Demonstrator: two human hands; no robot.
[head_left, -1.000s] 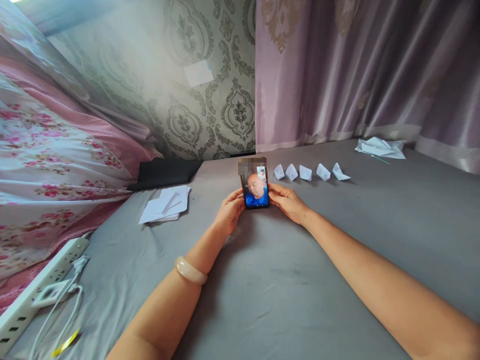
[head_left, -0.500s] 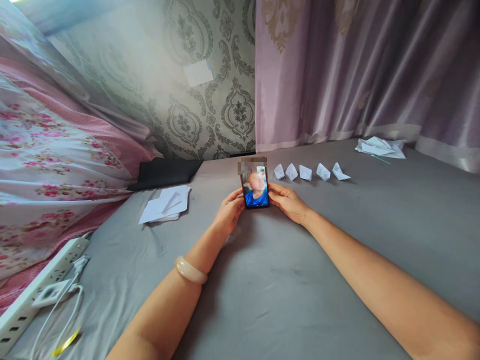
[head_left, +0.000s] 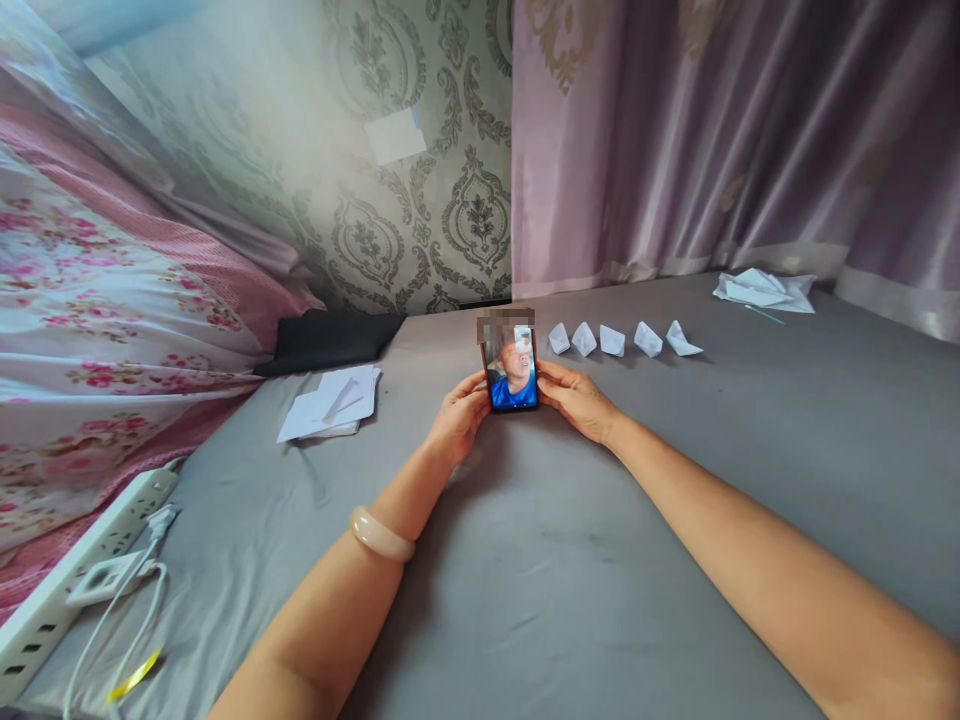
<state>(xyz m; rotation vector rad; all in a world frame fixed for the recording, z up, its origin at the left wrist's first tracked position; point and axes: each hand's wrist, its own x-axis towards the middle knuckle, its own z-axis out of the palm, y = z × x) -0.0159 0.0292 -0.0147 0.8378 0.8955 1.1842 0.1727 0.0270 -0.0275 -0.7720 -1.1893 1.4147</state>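
Holding the phone (head_left: 511,372) upright between both hands, we see our fingers (head_left: 475,385) curled against its edges: the left hand (head_left: 459,418) grips the left side, the right hand (head_left: 575,398) the right, and the phone's lower end sits low between the palms, just above the grey sheet (head_left: 570,560) of the bed. Compared with a second ago, the grip and the phone's place between the hands have not changed; the whole scene has merely slid a little upward in the view, and the picture on the lit screen has shifted slightly. The screen shows a video call with a small inset in its upper corner; no writing on it can be read, and we make out no brand on the phone.

On the left wrist sits a pale bangle (head_left: 380,534). Beyond the phone, five small folded paper boats (head_left: 613,340) stand in a row on the sheet, with a heap of white paper (head_left: 763,290) further right near the mauve curtain (head_left: 720,140). Left of the hands lies a stack of white sheets (head_left: 330,402), and nearer us a white power strip (head_left: 71,585) with a plugged-in charger and cable. A floral pink quilt (head_left: 97,330) rises on the left, and damask wallpaper (head_left: 420,190) covers the wall behind.
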